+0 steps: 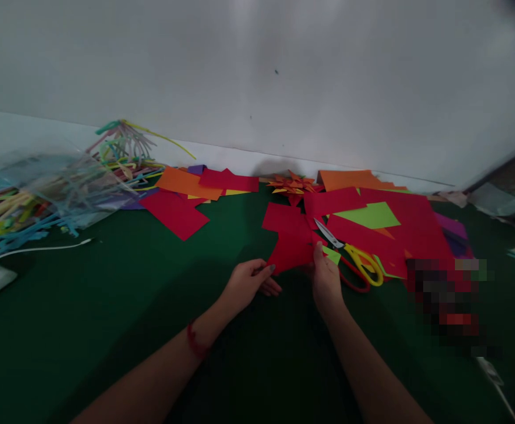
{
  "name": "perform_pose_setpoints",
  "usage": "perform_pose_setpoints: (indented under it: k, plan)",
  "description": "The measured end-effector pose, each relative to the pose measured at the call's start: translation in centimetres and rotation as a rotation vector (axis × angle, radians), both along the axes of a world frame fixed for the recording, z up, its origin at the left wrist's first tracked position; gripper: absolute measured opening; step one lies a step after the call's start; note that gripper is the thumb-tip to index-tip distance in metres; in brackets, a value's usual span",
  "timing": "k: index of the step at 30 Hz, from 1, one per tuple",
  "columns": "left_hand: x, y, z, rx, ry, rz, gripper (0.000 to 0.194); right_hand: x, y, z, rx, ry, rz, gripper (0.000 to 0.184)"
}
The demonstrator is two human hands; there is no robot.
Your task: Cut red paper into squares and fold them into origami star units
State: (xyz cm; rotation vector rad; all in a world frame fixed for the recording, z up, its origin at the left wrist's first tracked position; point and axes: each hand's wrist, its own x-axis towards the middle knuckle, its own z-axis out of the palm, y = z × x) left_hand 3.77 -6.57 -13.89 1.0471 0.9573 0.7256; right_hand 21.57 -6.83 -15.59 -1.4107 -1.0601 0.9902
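Note:
Both my hands hold a red sheet of paper (pixel 293 247) just above the green table (pixel 107 282). My left hand (pixel 249 284) pinches its lower left edge with thumb and fingers closed. My right hand (pixel 325 277) grips its right edge, thumb on top. Scissors with yellow and red handles (pixel 355 261) lie just right of my right hand, blades pointing up-left. A small green scrap (pixel 332 255) sits beside my right thumb.
More red, orange and green paper sheets (pixel 372 224) spread to the right and behind. A folded orange paper star (pixel 293 184) lies near the wall. A clear bag with coloured strips (pixel 49 188) fills the left. A white cable (pixel 40 250) runs beside it.

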Motion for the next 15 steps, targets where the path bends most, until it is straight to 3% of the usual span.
perform_pose_setpoints:
  k: [8,12,15]
  plan:
    - [-0.5,0.4,0.6,0.08,0.016,0.214,0.022,0.2,0.2,2.1,-0.032,0.088,-0.006,0.031]
    - [-0.9,0.7,0.5,0.123,-0.015,0.4,0.02,0.5,-0.1,3.1,-0.047,0.034,0.21,0.038]
    - [-1.0,0.9,0.4,0.126,-0.102,0.477,0.031,0.2,-0.3,3.3,-0.058,0.008,0.298,0.031]
